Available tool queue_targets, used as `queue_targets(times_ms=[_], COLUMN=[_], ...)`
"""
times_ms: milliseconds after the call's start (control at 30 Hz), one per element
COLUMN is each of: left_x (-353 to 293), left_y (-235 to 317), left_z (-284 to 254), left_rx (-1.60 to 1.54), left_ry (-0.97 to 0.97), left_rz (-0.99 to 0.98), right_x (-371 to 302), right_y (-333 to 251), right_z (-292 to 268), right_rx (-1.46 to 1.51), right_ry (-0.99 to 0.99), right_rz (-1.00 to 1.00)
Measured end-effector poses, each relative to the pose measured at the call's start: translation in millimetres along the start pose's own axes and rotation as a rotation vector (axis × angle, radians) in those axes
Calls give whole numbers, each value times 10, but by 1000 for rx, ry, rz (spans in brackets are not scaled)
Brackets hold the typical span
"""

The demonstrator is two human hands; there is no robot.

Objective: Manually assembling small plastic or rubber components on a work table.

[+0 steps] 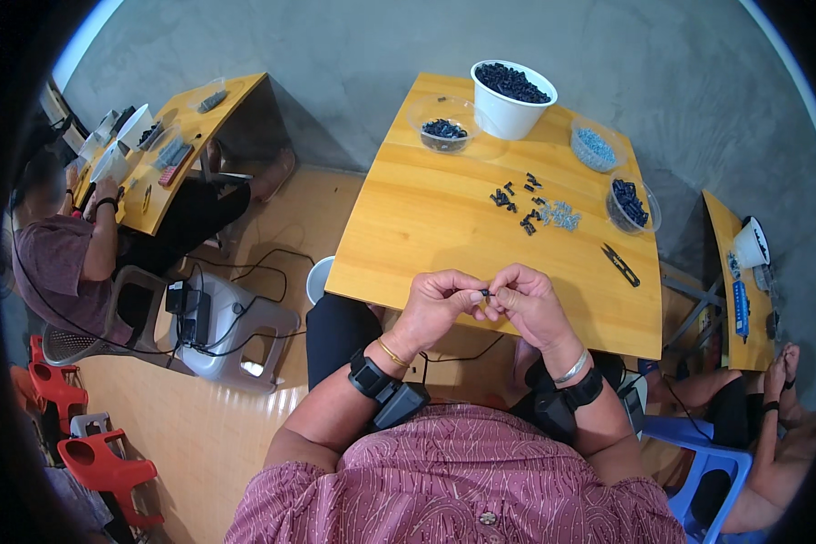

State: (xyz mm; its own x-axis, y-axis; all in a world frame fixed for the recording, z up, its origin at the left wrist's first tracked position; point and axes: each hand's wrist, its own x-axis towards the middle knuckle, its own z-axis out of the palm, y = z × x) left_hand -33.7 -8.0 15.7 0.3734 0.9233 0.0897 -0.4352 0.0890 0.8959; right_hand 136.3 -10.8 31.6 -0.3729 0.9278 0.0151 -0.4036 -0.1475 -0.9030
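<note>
Black part [486, 292]: pinched by left hand [446, 304] and right hand [528, 304]; any lettering too small to read.

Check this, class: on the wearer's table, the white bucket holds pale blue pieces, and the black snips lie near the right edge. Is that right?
Not quite: the head view shows the white bucket holding dark pieces, not pale blue. The black snips do lie near the right edge of the table.
</note>
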Motion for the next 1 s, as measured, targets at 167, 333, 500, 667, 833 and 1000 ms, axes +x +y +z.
queue_targets(times_ms=[167, 333, 500, 667, 833, 1000], left_x=[-11, -18, -30, -22, -2, 1], left_y=[19, 33, 14, 47, -13, -44], left_z=[11, 27, 9, 47, 39, -1], left_rx=[-45, -61, -72, -41, -106, -45], left_ry=[-17, -20, 3, -25, -10, 74], left_rz=[-24, -31, -19, -33, -18, -32], right_x=[-3, 1, 10, -25, -8, -40], right_y=[3, 17, 29, 61, 76, -28], right_z=[-2, -6, 65, 28, 23, -32], right_rx=[6, 69, 87, 68, 43, -204], right_ry=[-5, -17, -15, 10, 37, 196], right_rz=[6, 7, -27, -21, -62, -69])
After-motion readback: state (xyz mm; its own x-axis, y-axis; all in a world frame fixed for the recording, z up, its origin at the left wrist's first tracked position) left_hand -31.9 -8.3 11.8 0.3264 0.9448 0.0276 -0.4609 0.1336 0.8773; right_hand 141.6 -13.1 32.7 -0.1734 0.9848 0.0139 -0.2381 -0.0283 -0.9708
